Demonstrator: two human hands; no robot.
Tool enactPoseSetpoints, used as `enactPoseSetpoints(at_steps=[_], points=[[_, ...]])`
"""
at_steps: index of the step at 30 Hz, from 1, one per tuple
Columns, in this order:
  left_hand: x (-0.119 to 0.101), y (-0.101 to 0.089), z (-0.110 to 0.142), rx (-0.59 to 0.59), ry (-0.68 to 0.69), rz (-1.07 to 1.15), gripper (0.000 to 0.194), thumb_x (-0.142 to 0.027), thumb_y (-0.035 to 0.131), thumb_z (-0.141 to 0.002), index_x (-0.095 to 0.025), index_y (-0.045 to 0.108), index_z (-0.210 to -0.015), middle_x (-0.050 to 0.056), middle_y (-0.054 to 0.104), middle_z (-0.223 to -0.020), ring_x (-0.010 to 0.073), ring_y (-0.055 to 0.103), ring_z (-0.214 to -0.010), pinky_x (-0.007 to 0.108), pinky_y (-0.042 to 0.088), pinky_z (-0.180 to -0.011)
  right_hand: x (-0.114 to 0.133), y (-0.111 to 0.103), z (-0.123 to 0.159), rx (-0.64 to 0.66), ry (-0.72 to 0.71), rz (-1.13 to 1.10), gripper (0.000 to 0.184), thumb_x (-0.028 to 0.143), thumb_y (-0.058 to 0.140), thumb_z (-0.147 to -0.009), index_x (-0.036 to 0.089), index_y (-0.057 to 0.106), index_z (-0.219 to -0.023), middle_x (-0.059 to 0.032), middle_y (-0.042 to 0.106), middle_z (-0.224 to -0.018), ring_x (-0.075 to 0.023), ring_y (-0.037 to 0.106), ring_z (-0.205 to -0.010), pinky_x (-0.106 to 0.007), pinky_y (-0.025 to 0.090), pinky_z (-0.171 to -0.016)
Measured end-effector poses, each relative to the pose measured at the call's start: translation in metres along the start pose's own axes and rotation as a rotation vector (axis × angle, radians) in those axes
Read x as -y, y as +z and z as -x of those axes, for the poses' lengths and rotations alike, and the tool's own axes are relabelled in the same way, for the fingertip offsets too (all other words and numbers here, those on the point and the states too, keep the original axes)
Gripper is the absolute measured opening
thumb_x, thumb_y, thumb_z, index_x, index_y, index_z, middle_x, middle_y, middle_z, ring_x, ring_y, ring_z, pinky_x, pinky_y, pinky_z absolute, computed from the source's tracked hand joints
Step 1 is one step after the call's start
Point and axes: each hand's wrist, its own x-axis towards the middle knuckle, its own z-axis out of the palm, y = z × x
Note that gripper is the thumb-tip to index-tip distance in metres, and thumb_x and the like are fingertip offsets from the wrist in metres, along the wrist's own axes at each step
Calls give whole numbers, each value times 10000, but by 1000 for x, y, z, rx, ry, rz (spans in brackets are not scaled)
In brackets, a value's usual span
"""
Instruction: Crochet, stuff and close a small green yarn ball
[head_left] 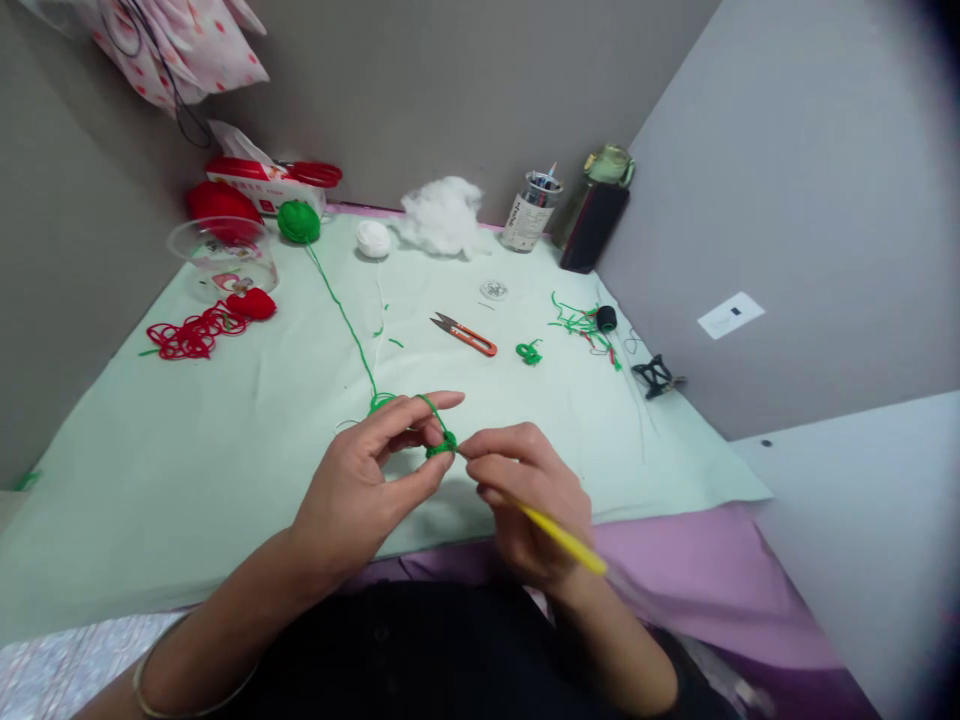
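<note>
My left hand (pixel 375 465) pinches a small green crochet piece (pixel 442 446) between thumb and fingers, with green yarn looped over its raised index finger. In my right hand (pixel 532 490) is a crochet hook (pixel 562 535) with a yellow handle, its tip at the green piece. Green yarn (pixel 345 315) runs from my left hand back to a green yarn ball (pixel 298 222) near the tissue box. Some slack green yarn (pixel 381 402) lies behind my left hand. The hook's very tip is too small to make out.
Orange thread snips (pixel 465 334) lie mid-table, near a small green crocheted piece (pixel 529 352). A white yarn ball (pixel 373 239), stuffing (pixel 444 215), a pen jar (pixel 531 212) and a phone (pixel 595 228) stand at the back. Left are red yarn (pixel 196 332) and a clear tub (pixel 225 265); right, thread scraps (pixel 581 320).
</note>
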Motion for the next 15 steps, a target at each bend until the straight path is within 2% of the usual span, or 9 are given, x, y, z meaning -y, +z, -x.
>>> enactPoseSetpoints(at_steps=[3, 7, 11, 13, 15], points=[[0, 1, 2, -31, 17, -17, 339, -193, 729, -840, -224, 779, -1174, 0, 663, -868, 166, 668, -892, 312, 558, -968, -2, 3, 3, -57, -63, 66, 212, 168, 561, -1013, 260, 695, -1150, -101, 761, -1043, -209, 691, -840, -358, 592, -684], [2, -1, 3, -40, 69, -109, 345, -201, 739, -848, -246, 771, -1188, 10, 697, -901, 183, 675, -915, 335, 539, -968, -3, 3, 2, -61, -7, -20, 212, 189, 512, -1040, 248, 689, -1140, -102, 752, -1013, -218, 716, -875, -362, 594, -689], [5, 0, 5, -61, 139, -183, 227, -189, 707, -862, -254, 780, -1067, 24, 731, -945, 210, 671, -994, 374, 496, -1002, -1, 6, 2, -59, -20, 33, 185, 176, 547, -1030, 247, 695, -1115, -101, 751, -1024, -206, 701, -852, -351, 587, -679], [5, 1, 6, -66, 145, -172, 117, -197, 715, -862, -251, 768, -951, 31, 755, -1022, 220, 670, -1053, 386, 475, -1032, -1, 10, 2, -133, 10, -43, 191, 188, 535, -1041, 242, 710, -1095, -95, 755, -1011, -205, 698, -868, -354, 588, -697], [5, 1, 7, -72, 128, -145, 38, -213, 738, -855, -249, 739, -867, 29, 766, -1091, 228, 665, -1112, 394, 455, -1063, -2, 14, 2, -206, 98, -192, 213, 198, 513, -1054, 242, 720, -1072, -78, 754, -959, -205, 700, -866, -353, 585, -695]])
